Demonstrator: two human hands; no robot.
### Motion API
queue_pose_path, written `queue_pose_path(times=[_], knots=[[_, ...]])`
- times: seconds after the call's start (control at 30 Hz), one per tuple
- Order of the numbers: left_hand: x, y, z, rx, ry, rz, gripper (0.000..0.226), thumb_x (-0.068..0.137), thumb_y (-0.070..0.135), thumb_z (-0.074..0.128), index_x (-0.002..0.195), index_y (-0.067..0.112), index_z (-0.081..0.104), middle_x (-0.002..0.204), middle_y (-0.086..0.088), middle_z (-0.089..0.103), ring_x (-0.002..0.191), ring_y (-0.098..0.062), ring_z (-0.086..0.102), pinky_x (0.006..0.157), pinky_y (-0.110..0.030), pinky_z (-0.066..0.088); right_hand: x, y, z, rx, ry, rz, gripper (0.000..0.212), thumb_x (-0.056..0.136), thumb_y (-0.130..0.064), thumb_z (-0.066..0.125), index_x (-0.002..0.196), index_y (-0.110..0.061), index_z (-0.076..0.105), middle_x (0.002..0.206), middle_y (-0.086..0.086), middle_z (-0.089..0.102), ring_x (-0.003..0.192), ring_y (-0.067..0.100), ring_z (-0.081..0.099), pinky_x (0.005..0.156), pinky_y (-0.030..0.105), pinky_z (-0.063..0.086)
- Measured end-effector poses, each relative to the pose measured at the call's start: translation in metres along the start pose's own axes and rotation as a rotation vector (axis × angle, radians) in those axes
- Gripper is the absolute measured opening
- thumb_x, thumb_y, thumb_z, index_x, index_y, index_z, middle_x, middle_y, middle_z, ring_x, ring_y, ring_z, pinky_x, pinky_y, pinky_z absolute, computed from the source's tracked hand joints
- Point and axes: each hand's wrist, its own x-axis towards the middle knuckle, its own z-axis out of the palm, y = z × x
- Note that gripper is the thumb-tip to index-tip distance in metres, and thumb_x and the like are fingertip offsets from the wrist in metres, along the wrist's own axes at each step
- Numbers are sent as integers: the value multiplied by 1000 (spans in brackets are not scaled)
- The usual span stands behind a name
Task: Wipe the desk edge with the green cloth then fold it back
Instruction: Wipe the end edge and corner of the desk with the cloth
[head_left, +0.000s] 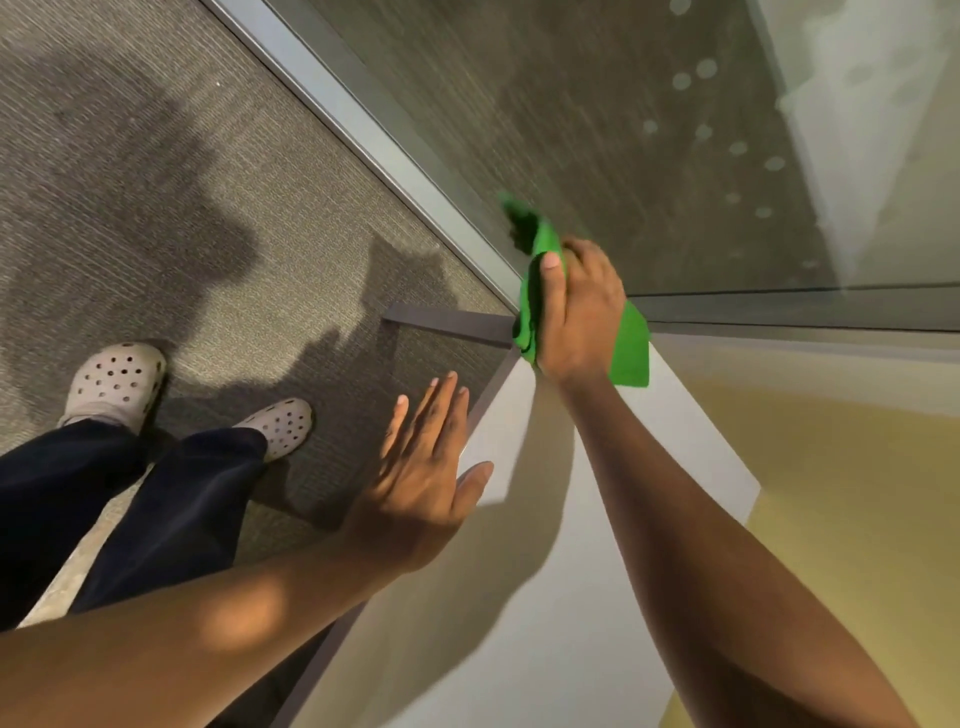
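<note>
Counter (519, 597) fills the lower right: pale grey top, dark trim along its left edge, far corner meeting a glass partition (649, 130). Carpet floor (156, 182) to the left, person's feet in perforated clogs (117, 382) standing on it.

Progress, my read: wipe step is mid-way, fold step not started.
- Right hand (576, 317) is at the counter's far left corner, grip closed around the green cloth (631, 348), thumb pressed on top of it.
- Cloth is bunched, not flat. One flap lies on the counter by the far edge, another tail sticks up past the fingers against the glass.
- Left hand (421, 467) is open, fingers spread, holding nothing, sitting at the counter's left edge nearer the person. Looks like bracing, but can't confirm palm contact.
- Left to do: probably the rest of the left edge back toward the person, then fold and set the cloth down. No visible streak or dust line, so wiped vs unwiped length is a guess.

Hard to make out:
- Cloth tail is motion-blurred, and whether it touches glass or the frame is unclear.
- Right palm hides most of the cloth, so fold state underneath is unknown.
- Counter's near and right edges are cut off by the frame.
- Glass reflections muddy what's behind it.
</note>
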Motion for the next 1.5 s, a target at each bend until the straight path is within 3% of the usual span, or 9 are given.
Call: queue_pose_path(times=[0.17, 0.27, 0.4, 0.63, 0.8, 0.93, 1.1, 1.3, 1.5], knots=[[0, 2, -12, 64, -62, 47, 73, 112, 52, 25, 161, -2, 35, 171, -24, 32, 161, -37, 30, 134, -47, 9, -81, -9, -3, -10, -198, -262, 51, 113, -41, 29, 128, -24, 75, 147, -2, 63, 163, 28, 23, 134, 53, 4], [2, 2, -19, 100, -167, 63, 86, 110, 55, 7, 153, -10, 44, 160, -32, 46, 149, -51, 44, 130, -47, 6, -106, -4, -3, -7, -250, -376, 50, 112, -43, 30, 127, -22, 74, 138, -1, 66, 162, 30, 27, 133, 58, 5], [2, 3, -18, -21, -130, 46, 73, 111, 51, 27, 167, 5, 22, 176, -17, 22, 166, -27, 17, 135, -51, 10, -54, 27, -9, -127, -276, -601, 48, 103, -45, 47, 113, -10, 77, 117, 15, 71, 147, 38, 50, 128, 65, 16], [4, 3, -22, -35, -159, 89, 74, 111, 47, 31, 170, 12, 3, 181, -7, 4, 167, -19, -1, 135, -46, 0, -3, 32, -7, -14, -17, -102, 47, 105, -45, 45, 139, -18, 64, 147, 8, 59, 137, 30, 55, 112, 49, 42], [5, 7, -27, -1, -178, 74, 73, 111, 47, 27, 170, 10, 5, 181, -8, 3, 167, -19, -3, 135, -48, 0, -72, 11, -2, 29, -3, 308, 66, 108, -55, 25, 169, -30, 23, 179, 1, 14, 166, 29, 10, 132, 60, 11], [6, 11, -30, 27, -184, 96, 72, 110, 44, 28, 170, 10, 6, 181, -8, 1, 167, -18, -7, 136, -49, 1, -122, 1, -6, -25, -157, 238, 67, 110, -55, 19, 171, -30, 9, 180, 4, -2, 167, 33, -4, 131, 64, 4], [8, 14, -34, 20, -191, 118, 72, 109, 41, 28, 169, 7, 8, 180, -11, 3, 167, -19, -4, 136, -50, 3, -78, 25, -23, -214, -89, 55, 72, 106, -63, 38, 157, -13, 45, 152, 28, 42, 144, 45, 41, 120, 58, 33], [8, 16, -34, 49, -161, 128, 72, 109, 36, 36, 168, 4, 13, 179, -14, 9, 167, -26, 6, 135, -54, 8, -20, 22, -5, -93, -116, 13, 69, 103, -59, 44, 165, -33, 32, 177, 4, 22, 165, 33, 16, 126, 71, 15], [7, 18, -35, 167, -142, 193, 68, 110, 34, 37, 164, -3, 21, 176, -23, 17, 167, -31, 8, 134, -56, 12, -63, 12, 6, -54, -97, -17, 60, 100, -50, 44, 159, -37, 45, 178, 1, 18, 166, 34, 8, 126, 71, 7]])
